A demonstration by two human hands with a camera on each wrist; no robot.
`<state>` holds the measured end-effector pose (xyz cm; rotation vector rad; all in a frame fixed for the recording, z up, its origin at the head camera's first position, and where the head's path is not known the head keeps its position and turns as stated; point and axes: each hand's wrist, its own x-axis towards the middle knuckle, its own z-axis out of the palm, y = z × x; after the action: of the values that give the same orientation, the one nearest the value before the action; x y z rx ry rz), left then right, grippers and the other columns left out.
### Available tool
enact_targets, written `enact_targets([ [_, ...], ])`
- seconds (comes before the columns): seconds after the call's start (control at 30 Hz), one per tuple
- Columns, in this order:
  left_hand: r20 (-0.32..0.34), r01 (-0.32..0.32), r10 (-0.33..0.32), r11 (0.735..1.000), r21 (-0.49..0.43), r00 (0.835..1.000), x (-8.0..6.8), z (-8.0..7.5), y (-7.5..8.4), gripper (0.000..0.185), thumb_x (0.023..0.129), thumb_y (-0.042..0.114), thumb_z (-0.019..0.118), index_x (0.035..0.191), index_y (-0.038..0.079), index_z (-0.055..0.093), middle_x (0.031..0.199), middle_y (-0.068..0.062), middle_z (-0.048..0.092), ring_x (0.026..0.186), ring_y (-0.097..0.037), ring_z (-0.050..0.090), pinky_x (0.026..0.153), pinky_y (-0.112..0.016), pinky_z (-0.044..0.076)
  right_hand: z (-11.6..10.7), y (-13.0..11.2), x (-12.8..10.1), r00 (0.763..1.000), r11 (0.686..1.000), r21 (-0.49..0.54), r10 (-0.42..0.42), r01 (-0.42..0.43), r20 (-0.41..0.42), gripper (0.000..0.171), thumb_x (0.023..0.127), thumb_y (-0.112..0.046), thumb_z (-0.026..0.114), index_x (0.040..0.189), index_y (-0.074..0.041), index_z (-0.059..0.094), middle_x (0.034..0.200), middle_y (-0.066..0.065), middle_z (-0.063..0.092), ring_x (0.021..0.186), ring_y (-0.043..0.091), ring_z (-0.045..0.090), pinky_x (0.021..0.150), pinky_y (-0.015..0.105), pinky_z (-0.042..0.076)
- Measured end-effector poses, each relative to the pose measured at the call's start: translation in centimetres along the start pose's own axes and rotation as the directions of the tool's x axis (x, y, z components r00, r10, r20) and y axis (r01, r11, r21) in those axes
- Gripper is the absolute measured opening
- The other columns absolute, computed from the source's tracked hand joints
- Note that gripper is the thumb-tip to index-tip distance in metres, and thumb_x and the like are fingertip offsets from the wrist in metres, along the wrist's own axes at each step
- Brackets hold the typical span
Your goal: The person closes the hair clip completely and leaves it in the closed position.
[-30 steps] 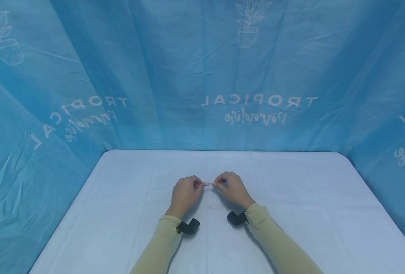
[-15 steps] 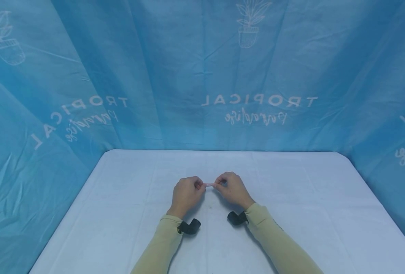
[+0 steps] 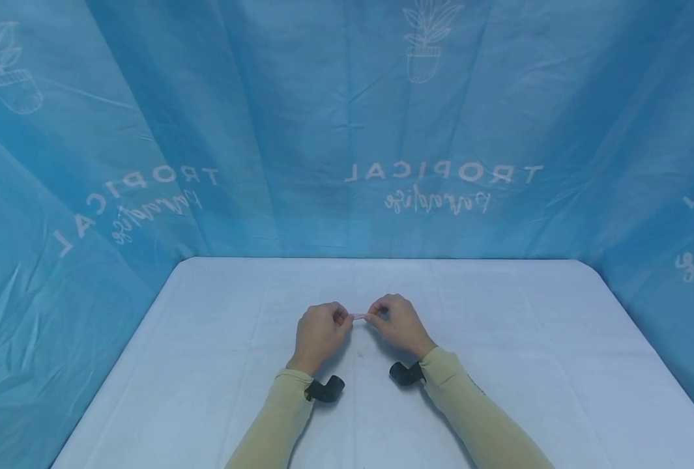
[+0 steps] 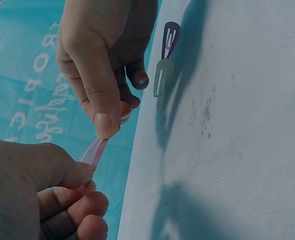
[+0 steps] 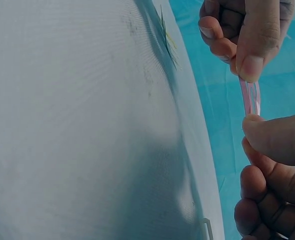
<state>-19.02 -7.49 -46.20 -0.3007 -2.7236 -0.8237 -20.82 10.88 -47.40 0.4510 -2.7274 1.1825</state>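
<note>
The left hand [image 3: 317,331] and the right hand [image 3: 398,322] each pinch one end of a small pink hair clip [image 3: 358,316], thumb and forefinger clamped on it, so the clip spans the short gap between them just above the middle of the tabletop [image 3: 206,365]. In the left wrist view the clip [image 4: 95,152] shows as a flat strip with slots, held only by its tips. Two more clips, a dark one [image 4: 170,37] and a greenish one [image 4: 162,82], lie on the white cloth close together. A blue printed curtain [image 3: 264,130] hangs round the tabletop on three sides.

With so little of the clip under each fingertip, it could spring out of the pinch if it is bent or snapped, and fly onto the cloth or nip a finger as it flips.
</note>
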Motion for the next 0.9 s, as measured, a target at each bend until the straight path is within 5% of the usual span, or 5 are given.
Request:
enact_targets([
  [0.33,0.024,0.021,-0.022,1.000,0.009,0.999,-0.20,-0.20,0.44,0.011,0.087,0.019,0.076,0.080,0.011,0.073,0.065,0.006,0.061,0.058,-0.007,0.052,0.057,-0.025,0.044,-0.24,-0.24,-0.18,1.000,1.000,-0.009,0.008,-0.008,0.009,0.009,0.089,-0.015,0.077,0.085,-0.009,0.072,0.084,0.001,0.065,0.090,0.024,0.060,0.087,0.047,0.048],
  [0.67,-0.045,-0.044,0.045,0.999,0.023,0.998,-0.25,-0.13,0.26,0.010,0.084,0.013,0.075,0.074,0.011,0.071,0.061,0.007,0.058,0.054,-0.006,0.049,0.053,-0.024,0.042,-0.19,-0.24,-0.08,0.999,0.999,0.016,-0.039,0.039,-0.001,0.010,0.088,-0.010,0.077,0.081,-0.008,0.071,0.081,0.001,0.064,0.090,0.025,0.061,0.086,0.046,0.048],
  [0.9,-0.016,-0.011,0.012,1.000,0.014,1.000,-0.20,-0.17,0.33,0.010,0.087,0.015,0.075,0.079,0.010,0.073,0.063,0.007,0.058,0.056,-0.006,0.049,0.054,-0.024,0.043,-0.02,0.03,0.04,1.000,1.000,0.018,-0.009,0.009,0.005,0.008,0.090,-0.013,0.076,0.084,-0.009,0.072,0.085,0.001,0.066,0.091,0.025,0.062,0.087,0.047,0.049],
])
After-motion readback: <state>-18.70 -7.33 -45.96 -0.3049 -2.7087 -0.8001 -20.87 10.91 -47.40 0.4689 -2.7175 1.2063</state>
